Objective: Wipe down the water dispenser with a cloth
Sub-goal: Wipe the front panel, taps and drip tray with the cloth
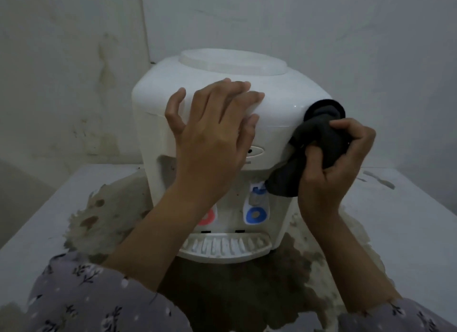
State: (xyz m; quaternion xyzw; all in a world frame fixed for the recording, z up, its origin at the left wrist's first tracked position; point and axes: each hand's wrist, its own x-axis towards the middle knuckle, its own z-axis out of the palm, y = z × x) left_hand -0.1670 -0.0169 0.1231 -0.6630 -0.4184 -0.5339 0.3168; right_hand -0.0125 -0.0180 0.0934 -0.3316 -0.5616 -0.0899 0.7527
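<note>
- The left hand [212, 136] and its forearm cover the middle of the front panel of the water dispenser [279, 104]; a small badge on that panel shows only in part and cannot be read.
- The red tap [206, 218] is half hidden behind the left wrist. The blue tap [257, 213] is in view, but its upper end lies under the hanging end of the cloth [321, 136].
- The rear and right side of the dispenser are out of view.
- The floral sleeves [86, 294] are cut off at the lower frame edge.
- The light is dim. Brown patches on the surface [408, 220] surround the dispenser base; what they are cannot be told.
- The dispenser stands upright on the surface near the corner of the wall [321, 22], long axis vertical. Its tap side and drip tray [225, 247] face the person; the round cap [232, 62] faces up.
- The cloth, dark grey and bunched, touches the upper right front corner of the dispenser. Its long axis runs from that corner down and left towards the blue tap.
- Left hand: fingers straight and spread, lying flat over the top front edge, thumb set apart; it holds nothing.
- Right hand [338, 163]: fingers and thumb curled round the cloth, gripping it against the corner.
</note>
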